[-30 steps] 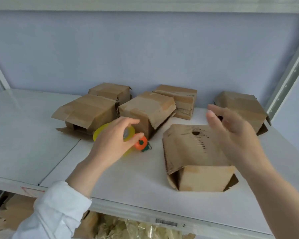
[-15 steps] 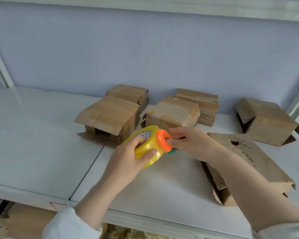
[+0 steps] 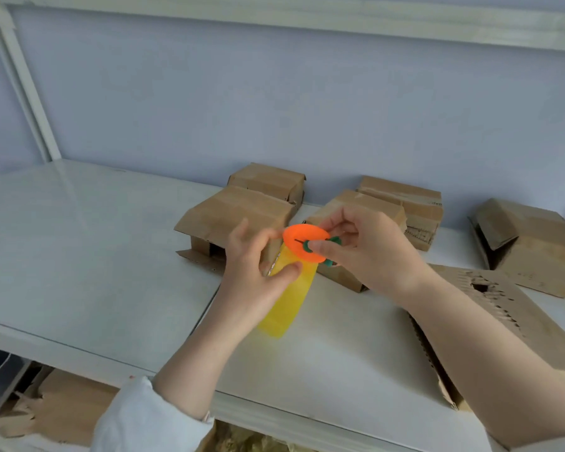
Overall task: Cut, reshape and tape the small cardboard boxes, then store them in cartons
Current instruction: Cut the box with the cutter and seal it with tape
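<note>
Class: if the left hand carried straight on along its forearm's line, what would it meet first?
Probably the open-flapped cardboard box just beyond the left hand and its tape roll; depth is unclear.

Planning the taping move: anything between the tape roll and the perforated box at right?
Nothing on the shelf between tape roll and perforated box; only the right forearm crosses over it.

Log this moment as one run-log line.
left hand: holds tape roll | right hand: pinches orange cutter | nearest box: on shelf
</note>
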The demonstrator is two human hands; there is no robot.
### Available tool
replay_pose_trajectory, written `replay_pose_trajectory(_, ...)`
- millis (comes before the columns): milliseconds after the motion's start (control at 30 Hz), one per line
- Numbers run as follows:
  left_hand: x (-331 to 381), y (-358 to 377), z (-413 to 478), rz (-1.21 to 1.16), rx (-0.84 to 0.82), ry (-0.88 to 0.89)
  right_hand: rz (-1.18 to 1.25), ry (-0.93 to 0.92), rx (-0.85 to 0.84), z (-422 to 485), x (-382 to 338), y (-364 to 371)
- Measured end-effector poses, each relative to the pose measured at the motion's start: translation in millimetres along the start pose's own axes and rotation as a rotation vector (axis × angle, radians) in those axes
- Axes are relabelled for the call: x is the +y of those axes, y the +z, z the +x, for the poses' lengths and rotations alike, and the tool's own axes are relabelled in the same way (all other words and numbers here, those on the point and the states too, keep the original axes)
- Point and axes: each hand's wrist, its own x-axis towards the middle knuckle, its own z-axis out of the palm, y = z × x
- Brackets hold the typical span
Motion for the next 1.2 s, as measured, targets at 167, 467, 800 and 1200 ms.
replay_pose_trajectory(167,4,2,5,-0.160,0.049,-0.012,0.021,-0.088,0.173,0,-1,12)
replay_pose_trajectory(467,-3,4,4,-0.129,0.163,0.080,0.095,0.036,0.400,-2,-1,43)
replay_pose_trajectory(800,20,14,-16,-0.235,0.284,0.125,1.104,0.414,0.367,-5,-4,-8)
replay_pose_trajectory(1200,128,65,3,-0.564,0.134,0.118,0.106,0.682,0.779,-108,143,-177)
